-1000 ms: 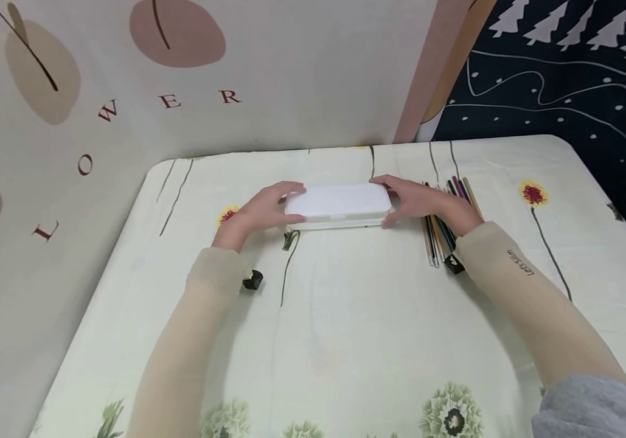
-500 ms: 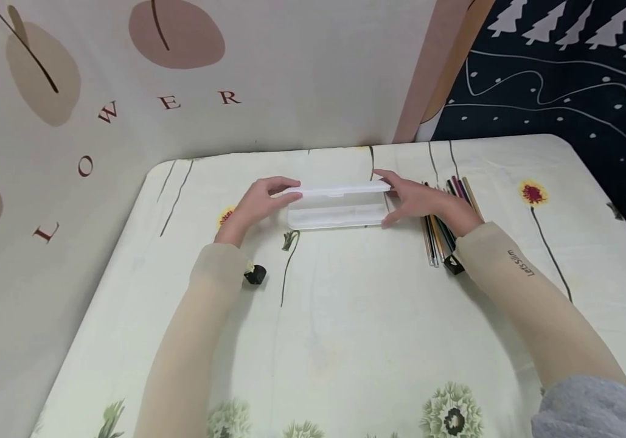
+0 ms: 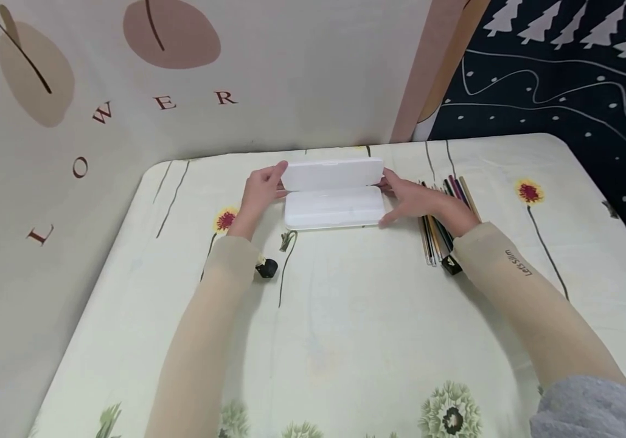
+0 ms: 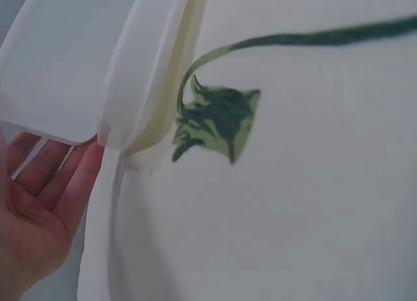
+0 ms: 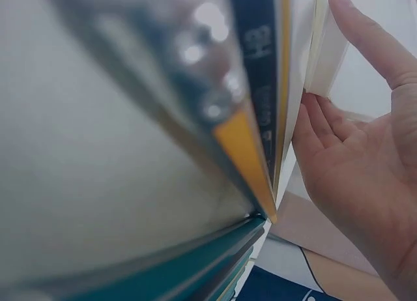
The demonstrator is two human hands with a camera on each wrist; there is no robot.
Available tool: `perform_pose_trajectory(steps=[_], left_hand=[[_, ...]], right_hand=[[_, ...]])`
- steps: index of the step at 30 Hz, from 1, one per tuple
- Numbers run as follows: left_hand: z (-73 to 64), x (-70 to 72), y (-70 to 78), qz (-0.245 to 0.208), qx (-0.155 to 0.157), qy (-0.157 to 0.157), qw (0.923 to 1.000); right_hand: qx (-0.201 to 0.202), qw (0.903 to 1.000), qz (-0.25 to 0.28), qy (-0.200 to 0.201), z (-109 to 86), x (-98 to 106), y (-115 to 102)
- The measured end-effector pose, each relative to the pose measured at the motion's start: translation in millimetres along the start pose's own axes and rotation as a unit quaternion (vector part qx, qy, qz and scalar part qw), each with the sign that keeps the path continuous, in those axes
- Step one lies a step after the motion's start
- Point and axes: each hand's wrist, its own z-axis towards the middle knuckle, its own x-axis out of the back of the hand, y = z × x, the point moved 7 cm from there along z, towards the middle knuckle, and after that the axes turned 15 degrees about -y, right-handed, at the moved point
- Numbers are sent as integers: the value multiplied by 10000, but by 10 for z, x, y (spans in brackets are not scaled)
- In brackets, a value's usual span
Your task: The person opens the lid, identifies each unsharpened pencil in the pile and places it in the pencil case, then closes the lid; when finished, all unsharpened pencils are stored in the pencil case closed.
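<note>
A white plastic pencil case [image 3: 334, 210] lies with its lid [image 3: 331, 174] raised and tipped back toward the wall; its inside looks bare. My left hand [image 3: 260, 193] holds the lid's left end. In the left wrist view, the fingers [image 4: 62, 164] reach behind the lid's corner, with the thumb out of sight. My right hand [image 3: 408, 198] spans the right end of the case, thumb at the front corner and fingers at the back one. In the right wrist view, those fingers [image 5: 322, 122] rest against the case's back corner.
Several pencils [image 3: 433, 234] lie in a bundle under my right wrist, one marked HB in the right wrist view. A flower-printed cloth [image 3: 323, 316] covers the table. Behind the case rises a pale printed wall covering [image 3: 302, 73]; a dark tree-print cloth [image 3: 553, 91] hangs at the right.
The lid has gone from closed to raised and tipped back, showing the inside of the case. My left hand has moved up and back with it. The right hand has stayed at the right end.
</note>
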Motion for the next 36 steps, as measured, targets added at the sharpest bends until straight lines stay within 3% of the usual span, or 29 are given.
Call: perform_pose_trajectory(steps=[7, 12, 16, 19, 23, 25, 36], left_hand=[[47, 15, -41, -604, 50, 147, 9981], [51, 27, -54, -778, -337, 184, 9962], [24, 35, -39, -591, -701, 29, 9958], [6, 35, 7, -160, -895, -146, 9957], [4, -5, 101, 340, -1067, -440, 9927], [10, -20, 129, 332, -1109, -513, 9920], [-14, -8, 118, 231, -1116, -154, 9934]], right_hand=[[-22, 9995, 283, 112, -24, -36, -21], [-198, 9995, 156, 203, -34, -48, -27], [-286, 9993, 45, 228, -29, -40, -19], [-283, 9994, 26, 220, -30, -37, -21], [-269, 9994, 33, 213, -32, -32, -30], [-234, 9995, 88, 203, -33, -30, -36], [-40, 9998, 181, 117, -148, -22, -31]])
